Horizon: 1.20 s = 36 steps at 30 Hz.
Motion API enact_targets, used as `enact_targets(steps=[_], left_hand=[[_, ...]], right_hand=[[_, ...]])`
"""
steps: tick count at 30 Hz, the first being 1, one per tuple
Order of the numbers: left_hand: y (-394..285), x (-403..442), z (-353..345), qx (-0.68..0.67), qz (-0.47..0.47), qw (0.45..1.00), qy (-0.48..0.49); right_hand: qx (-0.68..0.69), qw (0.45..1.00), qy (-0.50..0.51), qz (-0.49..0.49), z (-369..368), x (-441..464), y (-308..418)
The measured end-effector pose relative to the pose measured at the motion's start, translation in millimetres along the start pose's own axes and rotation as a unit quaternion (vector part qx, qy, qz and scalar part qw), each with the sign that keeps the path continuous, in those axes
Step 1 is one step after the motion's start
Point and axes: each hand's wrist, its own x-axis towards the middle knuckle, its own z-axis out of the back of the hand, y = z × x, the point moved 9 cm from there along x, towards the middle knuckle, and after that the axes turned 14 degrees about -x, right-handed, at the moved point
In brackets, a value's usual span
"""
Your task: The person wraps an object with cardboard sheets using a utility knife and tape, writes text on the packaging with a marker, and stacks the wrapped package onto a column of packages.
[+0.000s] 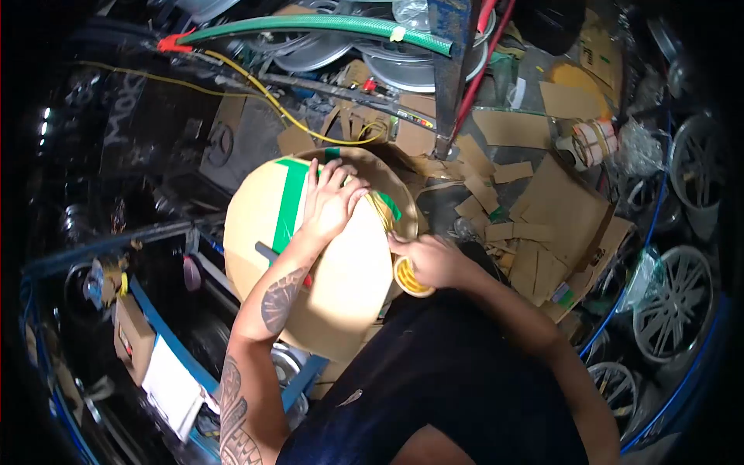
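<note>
A round cardboard piece point(256, 225) with green tape point(291, 203) across it lies in front of me, tilted over a curved cardboard rim. My left hand point(332, 203) rests on its upper part, fingers spread and pressing near the right edge. To the right, my right hand point(434, 260) is closed around a roll of yellowish tape point(413, 277). A strip of clear yellowish tape point(380, 211) runs between the two hands along the cardboard edge. A dark handle point(266, 252) lies on the cardboard beside my left forearm.
Cardboard scraps point(554, 194) cover the floor at right. Wheel rims point(673, 304) stand along the right side. A green hose point(325, 25) crosses above, near a metal post point(451, 77). A blue frame point(170, 337) and a cardboard box point(133, 333) are at lower left.
</note>
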Motion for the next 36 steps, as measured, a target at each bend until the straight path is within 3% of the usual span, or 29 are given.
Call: enact_targets(steps=[2, 4, 5, 8, 9, 11, 12, 14, 16, 20, 21, 22, 23, 25, 26, 28, 29, 30, 31, 34, 36], left_hand=[[-6, -2, 5, -0.017, -0.021, 0.999, -0.022], [-34, -17, -13, -0.089, -0.110, 0.989, 0.041], [-47, -23, -22, -0.128, -0.155, 0.977, 0.073], [-58, -16, -34, -0.122, -0.096, 0.981, 0.118], [-58, -12, -34, -0.123, -0.091, 0.982, 0.112], [-57, -10, -39, -0.100, -0.092, 0.985, 0.107], [-56, -10, -41, -0.088, -0.092, 0.986, 0.104], [-57, -3, -37, -0.112, -0.099, 0.988, 0.043], [-58, -1, -43, -0.086, -0.066, 0.990, 0.093], [-60, -7, -37, -0.035, -0.061, 0.997, 0.026], [-61, -10, -36, -0.014, -0.054, 0.998, 0.001], [-65, -13, -34, 0.010, -0.046, 0.999, -0.027], [-69, -18, -25, 0.041, -0.037, 0.994, -0.094], [-80, -26, -3, 0.068, 0.052, 0.979, -0.185], [-92, -34, 10, 0.075, 0.093, 0.968, -0.219], [-110, -82, 31, 0.015, 0.289, 0.915, -0.282], [-120, -115, 33, -0.025, 0.342, 0.881, -0.326], [-127, -150, 22, -0.052, 0.503, 0.835, -0.217], [-141, -178, 16, -0.107, 0.598, 0.782, -0.140], [-165, -235, -40, -0.194, 0.686, 0.695, -0.093], [-158, -229, -75, -0.394, 0.524, 0.649, -0.386]], right_hand=[[0.071, 0.994, 0.008, 0.084, -5, 8, -3], [0.129, 0.984, -0.034, 0.119, 4, 3, 10], [0.164, 0.975, 0.147, -0.015, -13, -2, -4], [0.218, 0.973, -0.046, 0.064, -46, 1, -31], [0.260, 0.962, 0.066, -0.048, -31, -12, -27], [0.359, 0.932, -0.014, -0.043, -31, -24, -43], [0.393, 0.910, 0.055, -0.123, -26, -39, -45], [0.269, 0.953, 0.075, -0.115, -1, -55, -30], [0.213, 0.972, 0.086, -0.041, -9, -41, -15], [0.163, 0.980, 0.111, 0.014, -16, -21, -2], [0.225, 0.970, 0.076, 0.045, -26, -20, -7], [0.283, 0.948, 0.145, 0.003, -42, -23, -12], [0.270, 0.956, 0.116, 0.020, -52, -25, -13], [0.222, 0.968, 0.109, 0.032, -68, -28, -11], [0.164, 0.980, 0.071, 0.084, -61, -28, -2], [0.124, 0.976, 0.151, 0.098, -69, -23, 1], [0.130, 0.975, 0.160, 0.082, -59, -23, 10], [0.132, 0.975, 0.169, 0.064, -49, -23, 20], [0.139, 0.974, 0.169, 0.060, -51, -24, 21], [0.154, 0.967, 0.170, 0.112, -65, -23, 17], [0.006, 0.964, 0.167, 0.206, -64, -24, 28]])
